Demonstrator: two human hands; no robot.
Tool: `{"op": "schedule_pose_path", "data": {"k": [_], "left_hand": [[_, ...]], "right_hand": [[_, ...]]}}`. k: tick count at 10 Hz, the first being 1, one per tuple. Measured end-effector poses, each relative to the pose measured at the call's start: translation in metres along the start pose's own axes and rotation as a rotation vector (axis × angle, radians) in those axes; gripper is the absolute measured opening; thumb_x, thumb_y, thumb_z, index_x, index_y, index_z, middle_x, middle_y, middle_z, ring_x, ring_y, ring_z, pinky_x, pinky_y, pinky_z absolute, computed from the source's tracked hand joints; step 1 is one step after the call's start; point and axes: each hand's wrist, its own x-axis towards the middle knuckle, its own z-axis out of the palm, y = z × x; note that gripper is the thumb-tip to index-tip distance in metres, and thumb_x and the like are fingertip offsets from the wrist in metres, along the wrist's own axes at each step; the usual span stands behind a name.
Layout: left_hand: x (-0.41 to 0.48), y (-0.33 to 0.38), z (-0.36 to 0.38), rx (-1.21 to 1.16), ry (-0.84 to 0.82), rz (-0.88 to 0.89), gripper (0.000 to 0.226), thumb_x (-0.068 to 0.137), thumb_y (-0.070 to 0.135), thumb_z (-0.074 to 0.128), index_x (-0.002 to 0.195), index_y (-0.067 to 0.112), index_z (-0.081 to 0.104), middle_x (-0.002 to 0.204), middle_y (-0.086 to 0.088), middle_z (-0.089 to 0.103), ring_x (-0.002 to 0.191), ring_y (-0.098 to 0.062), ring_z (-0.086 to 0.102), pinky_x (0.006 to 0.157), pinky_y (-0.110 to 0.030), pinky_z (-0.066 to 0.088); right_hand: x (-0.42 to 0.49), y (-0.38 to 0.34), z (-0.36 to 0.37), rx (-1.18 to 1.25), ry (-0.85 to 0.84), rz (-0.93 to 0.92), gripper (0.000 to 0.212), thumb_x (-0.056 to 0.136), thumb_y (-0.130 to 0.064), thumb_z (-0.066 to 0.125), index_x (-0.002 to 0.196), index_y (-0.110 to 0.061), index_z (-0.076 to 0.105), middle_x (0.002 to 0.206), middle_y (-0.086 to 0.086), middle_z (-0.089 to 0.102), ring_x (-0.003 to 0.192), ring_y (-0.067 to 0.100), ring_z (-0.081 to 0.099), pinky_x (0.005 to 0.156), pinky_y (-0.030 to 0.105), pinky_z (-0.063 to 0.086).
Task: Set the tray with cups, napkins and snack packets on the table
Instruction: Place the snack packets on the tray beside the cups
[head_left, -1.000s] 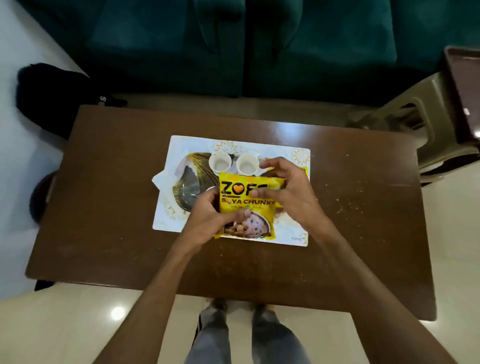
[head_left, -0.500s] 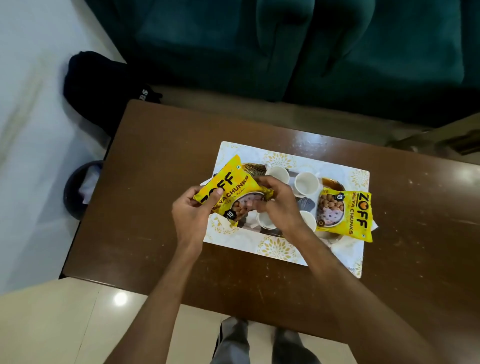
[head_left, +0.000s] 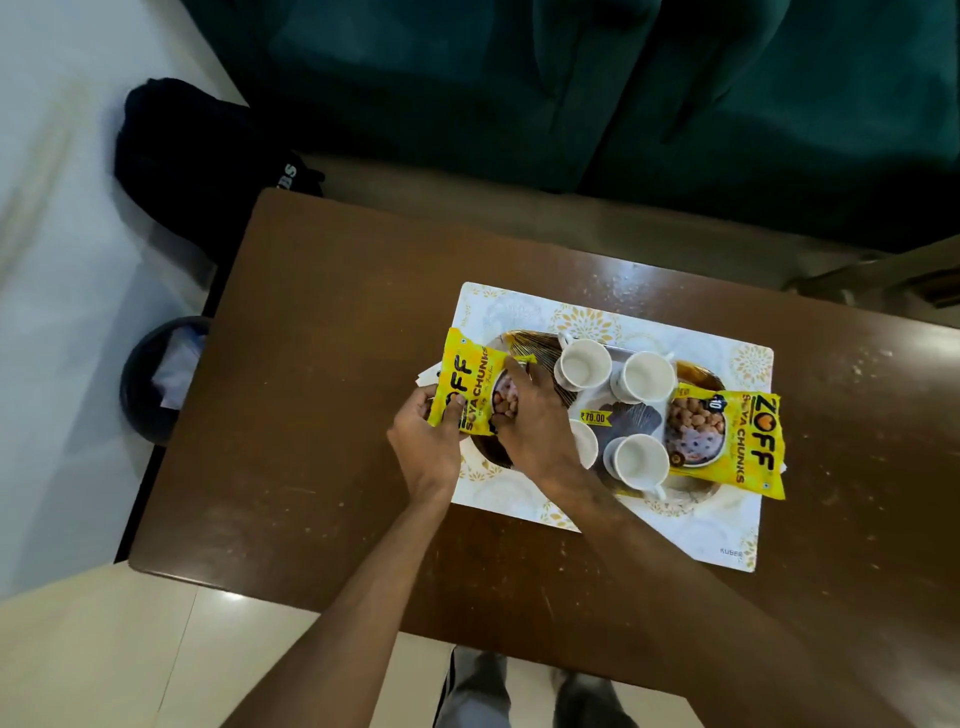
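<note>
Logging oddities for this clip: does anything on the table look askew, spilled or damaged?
Nothing spilled; cups upright. The right snack packet overhangs the tray and the placemat at their right edges. The left hand and right hand grip the other packet.

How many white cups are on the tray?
4: far-left cup, far-right cup, near-right cup, and a near-left cup half hidden behind the right hand. More hidden ones seem unlikely.
</note>
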Motion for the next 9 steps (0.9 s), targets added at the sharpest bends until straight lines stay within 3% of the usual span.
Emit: {"op": "schedule_pose_path", "data": {"k": [2,5,6,7,8,9], "left_hand": [[0.007,-0.006,0.001,0.020,-0.020,0.001,0.007,0.093,0.012,0.071,0.098,0.017,0.068,0.091,-0.002,0.076,0.078,-0.017,0.076,0.055,-0.027,0.062],[0.008,-0.008,0.003,0.055,-0.045,0.001,0.017,0.094,0.014,0.070,0.110,0.007,0.067,0.097,-0.004,0.075,0.079,-0.013,0.076,0.054,-0.025,0.061],[0.001,-0.010,0.004,0.033,-0.026,0.008,0.024,0.094,0.014,0.071,0.117,0.009,0.064,0.100,-0.001,0.073,0.086,-0.012,0.075,0.059,-0.029,0.064],[-0.005,-0.008,0.002,0.080,0.020,0.035,0.041,0.092,0.018,0.073,0.130,0.010,0.057,0.116,-0.004,0.070,0.107,-0.020,0.070,0.079,-0.034,0.062],[-0.013,-0.004,-0.001,0.102,0.080,0.095,0.052,0.089,0.020,0.077,0.135,0.011,0.054,0.124,0.000,0.066,0.116,-0.015,0.063,0.085,-0.019,0.054],[-0.027,-0.001,-0.003,0.103,0.124,0.131,0.056,0.089,0.021,0.077,0.138,0.012,0.051,0.132,0.002,0.058,0.118,-0.015,0.060,0.091,-0.029,0.056]], "right_hand": [[0.001,-0.001,0.004,-0.032,0.026,0.030,0.072,0.085,-0.009,0.070,0.149,-0.012,0.037,0.143,0.015,0.046,0.124,0.036,0.054,0.095,0.043,0.047],[0.003,-0.004,0.000,-0.120,0.002,0.030,0.072,0.086,-0.007,0.068,0.148,-0.009,0.034,0.142,0.017,0.044,0.121,0.038,0.055,0.092,0.044,0.048],[0.002,-0.003,-0.001,-0.103,-0.010,0.002,0.069,0.087,-0.008,0.066,0.148,-0.008,0.033,0.141,0.017,0.043,0.120,0.040,0.055,0.090,0.045,0.047],[-0.003,-0.003,-0.009,-0.078,-0.026,-0.026,0.072,0.088,-0.007,0.065,0.151,-0.010,0.032,0.145,0.017,0.040,0.122,0.040,0.054,0.093,0.045,0.047],[-0.009,-0.003,-0.021,-0.044,0.034,-0.082,0.064,0.092,-0.008,0.061,0.151,-0.012,0.036,0.149,0.016,0.040,0.127,0.036,0.053,0.098,0.044,0.047],[-0.021,0.003,-0.034,0.005,0.094,-0.112,0.055,0.093,-0.007,0.061,0.145,-0.010,0.044,0.151,0.014,0.041,0.127,0.035,0.054,0.098,0.045,0.049]]}}
